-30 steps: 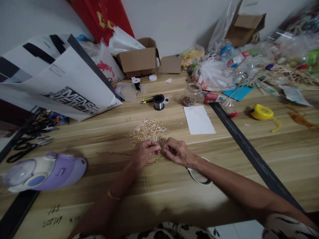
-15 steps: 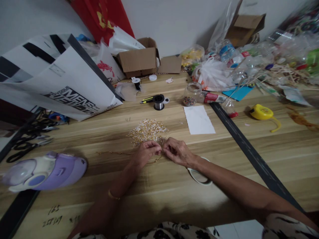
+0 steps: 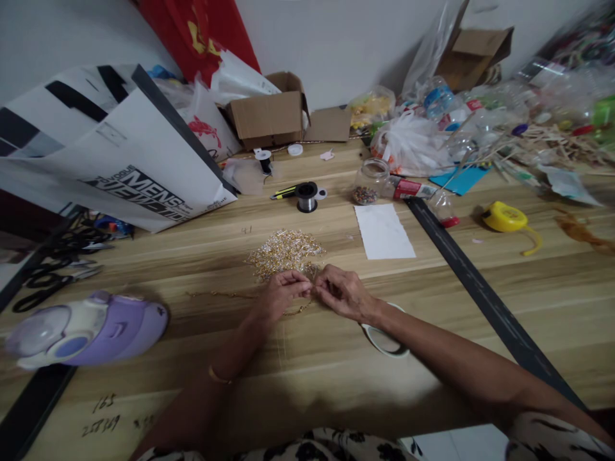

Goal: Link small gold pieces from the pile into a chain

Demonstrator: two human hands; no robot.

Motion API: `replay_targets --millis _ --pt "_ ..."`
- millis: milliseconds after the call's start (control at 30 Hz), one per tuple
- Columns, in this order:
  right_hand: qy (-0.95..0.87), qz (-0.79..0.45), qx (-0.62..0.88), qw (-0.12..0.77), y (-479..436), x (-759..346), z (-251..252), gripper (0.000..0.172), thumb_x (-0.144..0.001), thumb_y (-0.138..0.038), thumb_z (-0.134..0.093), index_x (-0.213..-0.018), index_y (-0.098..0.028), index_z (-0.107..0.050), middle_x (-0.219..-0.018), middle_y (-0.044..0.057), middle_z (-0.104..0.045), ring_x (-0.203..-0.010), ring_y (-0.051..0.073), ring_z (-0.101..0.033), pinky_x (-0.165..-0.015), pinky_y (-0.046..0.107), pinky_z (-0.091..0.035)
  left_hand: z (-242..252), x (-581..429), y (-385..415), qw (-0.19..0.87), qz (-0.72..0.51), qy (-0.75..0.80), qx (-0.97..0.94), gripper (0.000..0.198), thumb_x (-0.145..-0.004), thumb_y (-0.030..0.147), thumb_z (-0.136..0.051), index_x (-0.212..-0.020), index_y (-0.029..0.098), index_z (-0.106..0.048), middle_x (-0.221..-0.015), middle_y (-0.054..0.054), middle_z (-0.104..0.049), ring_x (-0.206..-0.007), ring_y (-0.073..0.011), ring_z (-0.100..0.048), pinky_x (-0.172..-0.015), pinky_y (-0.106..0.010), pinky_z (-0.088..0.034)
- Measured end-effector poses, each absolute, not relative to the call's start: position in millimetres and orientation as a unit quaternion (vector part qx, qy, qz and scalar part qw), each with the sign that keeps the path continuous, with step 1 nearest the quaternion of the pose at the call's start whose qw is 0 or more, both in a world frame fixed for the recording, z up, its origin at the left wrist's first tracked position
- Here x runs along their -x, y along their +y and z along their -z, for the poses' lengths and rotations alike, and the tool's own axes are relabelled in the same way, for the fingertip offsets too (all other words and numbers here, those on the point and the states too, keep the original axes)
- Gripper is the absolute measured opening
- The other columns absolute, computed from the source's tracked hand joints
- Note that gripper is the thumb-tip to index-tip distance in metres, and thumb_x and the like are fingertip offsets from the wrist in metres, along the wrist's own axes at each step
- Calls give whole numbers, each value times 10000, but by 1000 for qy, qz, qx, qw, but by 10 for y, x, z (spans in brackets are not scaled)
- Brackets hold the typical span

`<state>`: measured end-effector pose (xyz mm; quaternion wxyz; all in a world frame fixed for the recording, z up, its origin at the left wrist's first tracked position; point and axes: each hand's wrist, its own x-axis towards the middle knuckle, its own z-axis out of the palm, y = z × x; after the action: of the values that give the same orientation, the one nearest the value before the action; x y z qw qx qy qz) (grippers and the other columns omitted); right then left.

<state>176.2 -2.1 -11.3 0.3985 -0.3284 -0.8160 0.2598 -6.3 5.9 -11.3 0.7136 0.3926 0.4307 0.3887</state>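
My left hand (image 3: 283, 293) and my right hand (image 3: 342, 293) meet with pinched fingertips over the table's middle. A thin gold beaded chain (image 3: 302, 308) hangs in a small loop below the fingers of my left hand, and its other stretch runs out leftward along the wood. What exactly sits between the fingertips of my right hand is too small to make out. Just beyond both hands lies a pile of gold and clear beads (image 3: 287, 251). Partly under my right wrist is a white-rimmed oval object (image 3: 382, 342), perhaps glasses.
Wire spools (image 3: 306, 197), a bead jar (image 3: 369, 182) and a white paper (image 3: 384, 232) lie farther back. Left are scissors (image 3: 48, 282) and a purple bottle (image 3: 115, 330). A yellow tape measure (image 3: 504, 216) sits right, below piled plastic bottles (image 3: 480, 105).
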Motion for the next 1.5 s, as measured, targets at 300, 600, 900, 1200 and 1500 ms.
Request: replay_targets --millis 300,600,900,1200,1500 --pt "-820 -258 326 394 -21 -1761 125 25 -823 -161 -512 -805 -175 -522 -701 16 -530 -592 111 -483 -540 215 -378 123 73 67 725 -394 428 -368 214 -537 238 -798 -622 116 -643 -575 -6 -630 -560 -96 -562 -596 -224 -443" --pt "-819 -256 328 396 -20 -1757 116 27 -812 -153 -517 -795 -173 -522 -694 9 -524 -551 94 -462 -505 204 -363 119 71 62 730 -400 420 -360 223 -537 232 -798 -626 115 -632 -588 -6 -629 -563 -95 -563 -596 -225 -443" --pt "-818 -259 325 396 -20 -1758 115 30 -810 -142 -517 -795 -167 -527 -691 11 -524 -570 97 -473 -513 204 -369 133 75 69 728 -392 420 -374 230 -546 247 -795 -632 119 -624 -579 -2 -623 -559 -97 -556 -588 -225 -432" --pt "-819 -255 328 396 -14 -1759 148 36 -814 -149 -520 -791 -176 -517 -694 10 -526 -564 99 -464 -513 210 -361 114 67 56 724 -389 427 -377 221 -547 255 -793 -627 118 -637 -571 -4 -628 -553 -95 -561 -588 -222 -435" --pt "-820 -257 328 393 -18 -1762 126 32 -825 -165 -518 -795 -173 -524 -693 14 -528 -580 107 -482 -530 215 -374 117 69 61 715 -387 426 -397 193 -563 243 -780 -623 120 -644 -564 -7 -632 -554 -99 -563 -588 -221 -435"
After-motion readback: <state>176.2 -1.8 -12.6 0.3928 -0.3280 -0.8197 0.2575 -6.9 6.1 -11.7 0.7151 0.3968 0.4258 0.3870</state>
